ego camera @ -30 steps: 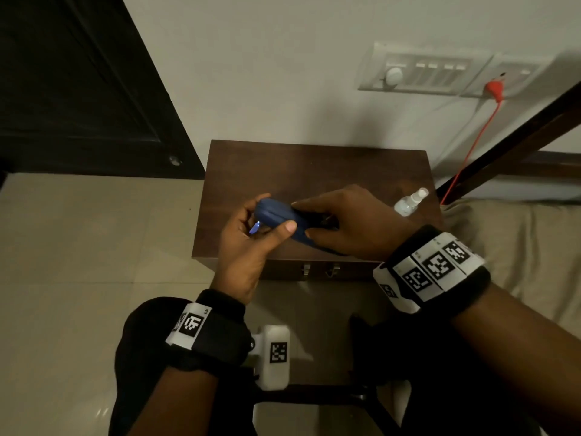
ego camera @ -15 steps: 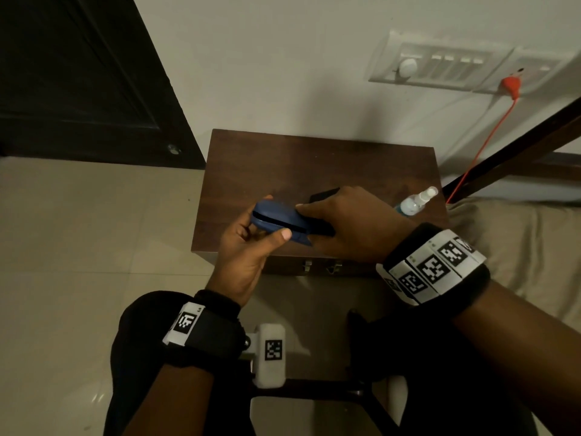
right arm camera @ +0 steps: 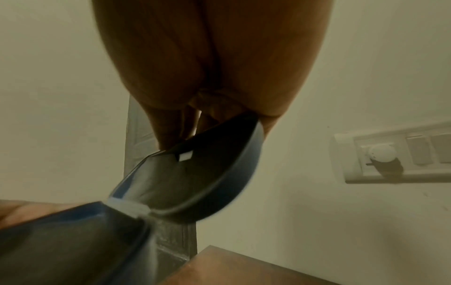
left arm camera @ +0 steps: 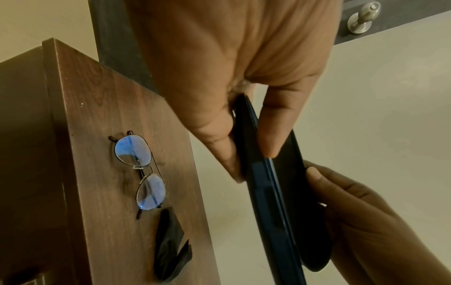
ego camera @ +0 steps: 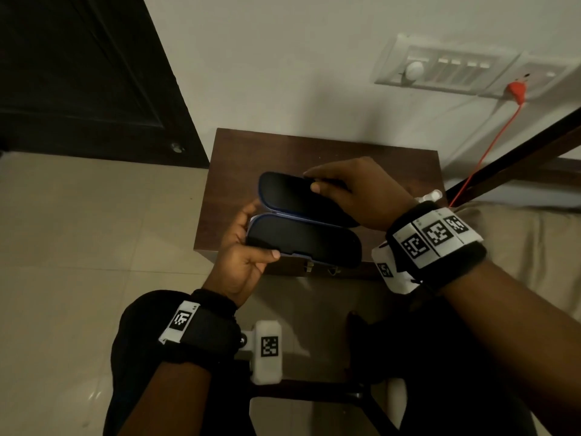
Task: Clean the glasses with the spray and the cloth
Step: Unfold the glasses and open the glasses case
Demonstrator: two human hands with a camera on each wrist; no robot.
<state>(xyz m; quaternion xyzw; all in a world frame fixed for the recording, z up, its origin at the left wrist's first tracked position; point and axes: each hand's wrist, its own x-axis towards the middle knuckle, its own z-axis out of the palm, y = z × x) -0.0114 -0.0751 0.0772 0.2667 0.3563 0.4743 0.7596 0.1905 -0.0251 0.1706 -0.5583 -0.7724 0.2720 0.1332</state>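
Observation:
A blue glasses case [ego camera: 301, 243] is held wide open above the front of the small wooden table [ego camera: 314, 146]. My left hand [ego camera: 251, 237] grips the near half at its left end. My right hand [ego camera: 314, 180] pinches the edge of the lid [ego camera: 283, 193], which is tipped back; its dark lining shows in the right wrist view [right arm camera: 202, 183]. Both halves look dark inside. In the left wrist view, thin metal-framed glasses [left arm camera: 140, 171] lie on the table with a folded black cloth [left arm camera: 168, 244] beside them. The small spray bottle [ego camera: 430, 196] peeks out behind my right wrist.
A wall with a switch panel [ego camera: 446, 70] rises behind the table. A red cable [ego camera: 484, 152] runs down from it. A bed [ego camera: 518, 247] lies to the right, a dark door [ego camera: 78, 73] to the left. My dark-clad knees sit below the table's front edge.
The case, held nearly closed a second ago, now stands wide open. My right hand has swung the lid up and back while my left hand kept hold of the base.

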